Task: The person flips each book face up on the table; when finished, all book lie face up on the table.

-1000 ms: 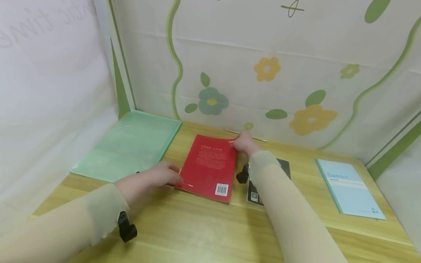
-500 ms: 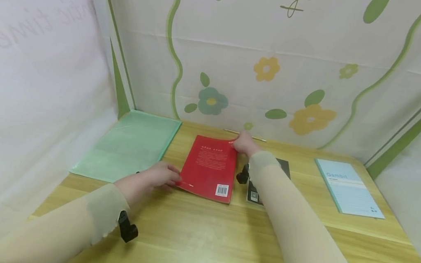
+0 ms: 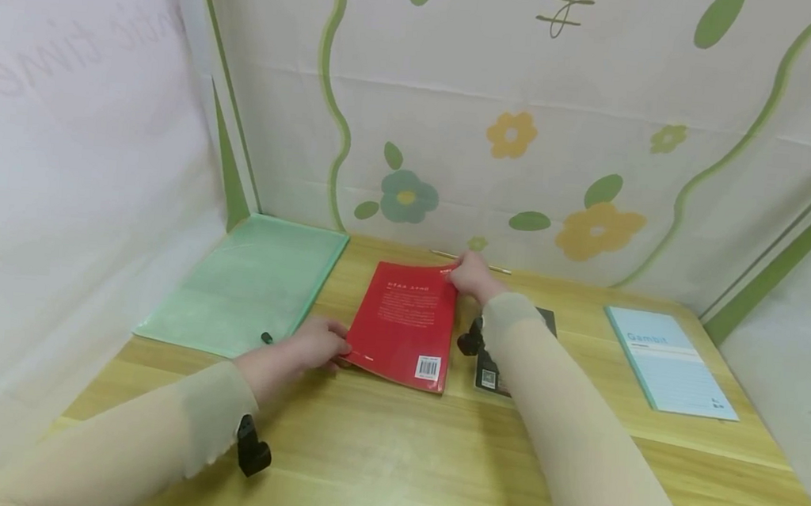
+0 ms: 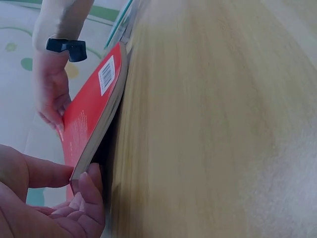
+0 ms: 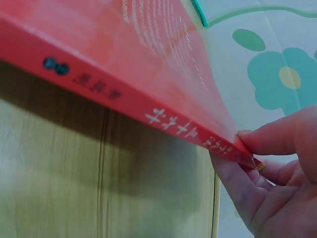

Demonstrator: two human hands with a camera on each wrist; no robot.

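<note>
A red book [image 3: 407, 323] lies back cover up on the wooden table [image 3: 389, 458], lifted slightly off it. My left hand [image 3: 315, 345] pinches its near left corner; in the left wrist view the thumb [image 4: 42, 171] lies on the cover and a finger [image 4: 91, 196] curls under the red book [image 4: 91, 111]. My right hand [image 3: 471, 276] pinches the far right corner. The right wrist view shows the red book [image 5: 148, 64] raised above the table, my right hand [image 5: 270, 173] gripping the end of its spine.
A green plastic folder [image 3: 249, 284] lies at the back left. A dark booklet [image 3: 504, 356] sits partly under my right forearm. A light blue notebook [image 3: 669, 361] lies at the right. A thin stick [image 3: 472, 262] rests along the patterned back wall.
My left hand has closed on the book's near left corner and drawn slightly nearer. The book has risen a little off the table. My right hand stays at the far corner.
</note>
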